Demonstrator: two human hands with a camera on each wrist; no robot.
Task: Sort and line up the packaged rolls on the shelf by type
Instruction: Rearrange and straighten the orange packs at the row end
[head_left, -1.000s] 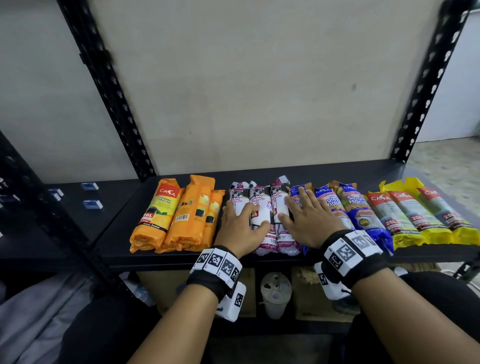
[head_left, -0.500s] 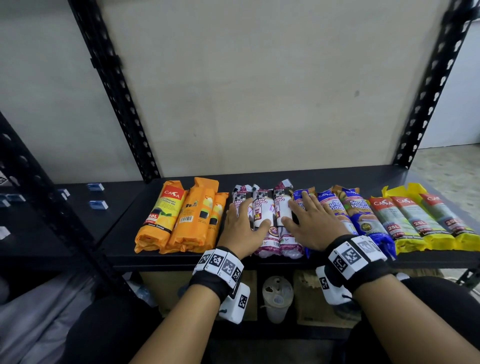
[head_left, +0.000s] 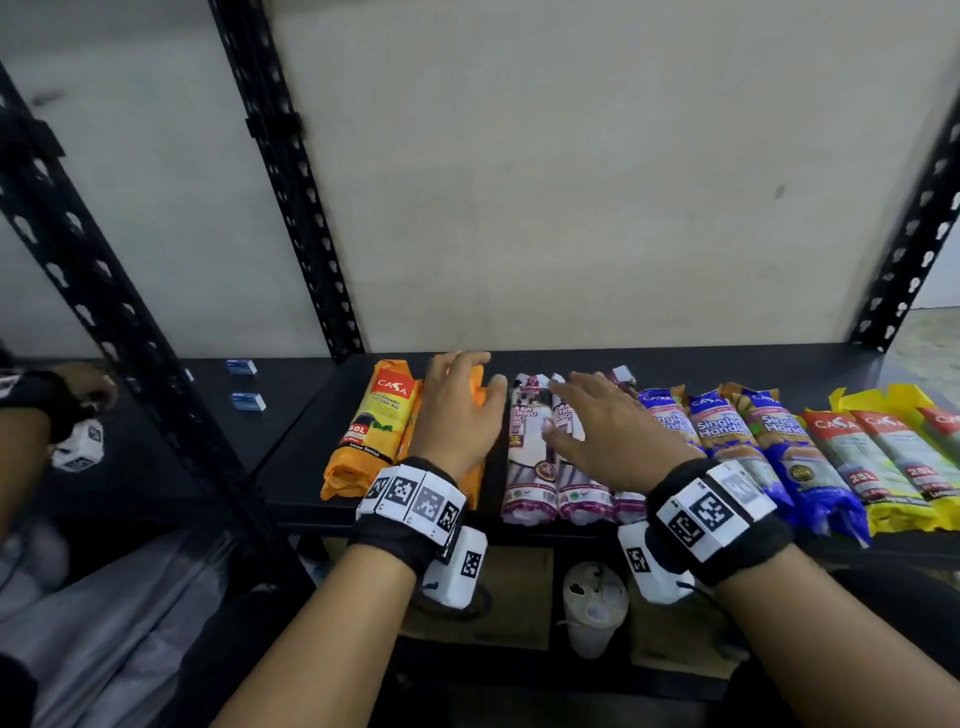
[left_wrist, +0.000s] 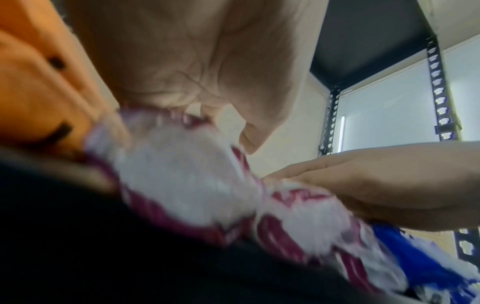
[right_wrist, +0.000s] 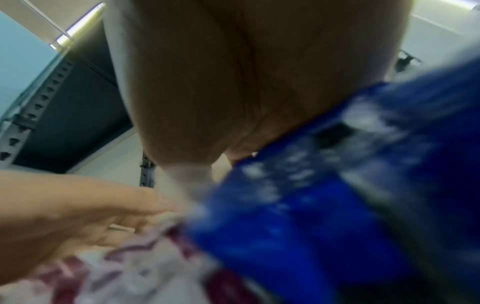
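Note:
Packaged rolls lie in a row along the front of the black shelf (head_left: 810, 366): orange rolls (head_left: 375, 426) at the left, white-and-maroon rolls (head_left: 527, 457) in the middle, blue rolls (head_left: 727, 431) to their right, then yellow rolls (head_left: 883, 457) at the far right. My left hand (head_left: 462, 410) is flat and open over the orange rolls, beside the white-and-maroon ones. My right hand (head_left: 597, 421) lies open over the right white-and-maroon rolls, fingers straight. The left wrist view is blurred; it shows the palm (left_wrist: 197, 61) above a white-and-maroon roll (left_wrist: 182, 164).
Black slotted uprights (head_left: 291, 182) frame the shelf against a pale wall. Two small blue boxes (head_left: 244, 384) sit on the neighbouring shelf at left, where another person's hand (head_left: 78, 384) reaches in. A plastic cup (head_left: 592, 603) and cardboard stand below the shelf.
My left hand slid left from the white-and-maroon rolls onto the orange ones. My right hand moved left off the blue rolls onto the white-and-maroon ones. My head came closer to the shelf.

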